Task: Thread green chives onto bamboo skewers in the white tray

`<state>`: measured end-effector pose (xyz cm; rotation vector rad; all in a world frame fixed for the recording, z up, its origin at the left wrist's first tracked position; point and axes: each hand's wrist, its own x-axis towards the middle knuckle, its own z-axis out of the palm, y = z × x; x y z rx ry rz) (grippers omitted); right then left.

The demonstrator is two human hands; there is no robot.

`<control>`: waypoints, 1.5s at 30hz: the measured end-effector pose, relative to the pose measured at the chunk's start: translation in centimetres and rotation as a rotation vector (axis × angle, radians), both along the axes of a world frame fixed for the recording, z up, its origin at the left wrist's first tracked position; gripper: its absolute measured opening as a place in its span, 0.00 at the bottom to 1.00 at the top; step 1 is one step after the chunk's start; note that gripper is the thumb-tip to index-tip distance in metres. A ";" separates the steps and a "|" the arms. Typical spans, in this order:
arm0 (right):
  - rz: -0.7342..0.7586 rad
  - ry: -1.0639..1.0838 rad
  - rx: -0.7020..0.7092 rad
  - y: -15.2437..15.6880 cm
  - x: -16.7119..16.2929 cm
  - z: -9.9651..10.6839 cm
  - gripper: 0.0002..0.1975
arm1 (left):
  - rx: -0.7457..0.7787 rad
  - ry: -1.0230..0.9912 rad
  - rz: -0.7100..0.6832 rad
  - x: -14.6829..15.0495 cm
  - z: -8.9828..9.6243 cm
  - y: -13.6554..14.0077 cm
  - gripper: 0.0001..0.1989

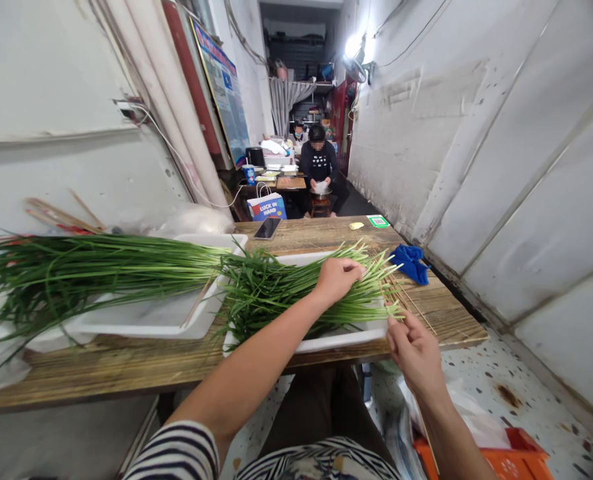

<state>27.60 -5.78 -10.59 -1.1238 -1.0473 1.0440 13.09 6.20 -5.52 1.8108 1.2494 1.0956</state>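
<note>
My left hand (pixel 337 279) reaches across a heap of garlic chives (pixel 286 283), its fingers pinched on the pale stem ends. The chives lie in a white plastic tray (pixel 321 345), leaves to the left and stems to the right. At the tray's right front corner, my right hand (pixel 416 350) is closed, fingertips touching the chive ends. A thin bamboo skewer (pixel 427 433) runs down from it beside the wrist; its upper end is hidden. More skewers (pixel 411 297) lie on the table just beyond the tray's right end.
Another white tray (pixel 196 327) with longer chives (pixel 126 263) stands left on the wooden table (pixel 126 363). A phone (pixel 267 229), blue cloth (pixel 410 263) and green code card (pixel 377 221) lie about. An orange crate (pixel 519 460) is below right. Two people sit farther back.
</note>
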 end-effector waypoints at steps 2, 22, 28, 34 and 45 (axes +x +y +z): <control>0.006 -0.005 0.005 -0.1 0.0 0.0 0.18 | 0.039 0.050 -0.024 -0.6 0.5 0.0 0.10; 0.014 -0.049 0.037 0.1 0.2 -0.2 0.13 | 0.429 0.674 -0.207 -0.9 -0.4 -0.1 0.09; 0.014 -0.056 0.041 0.0 0.1 0.1 0.16 | 0.460 0.694 -0.189 -0.6 0.1 -0.5 0.13; 0.023 -0.053 0.029 0.2 0.3 0.0 0.21 | 0.364 0.317 0.026 -2.2 3.1 -1.1 0.09; 0.036 -0.067 0.073 0.3 0.0 -0.2 0.22 | 0.326 0.481 -0.109 -0.6 8.2 0.2 0.08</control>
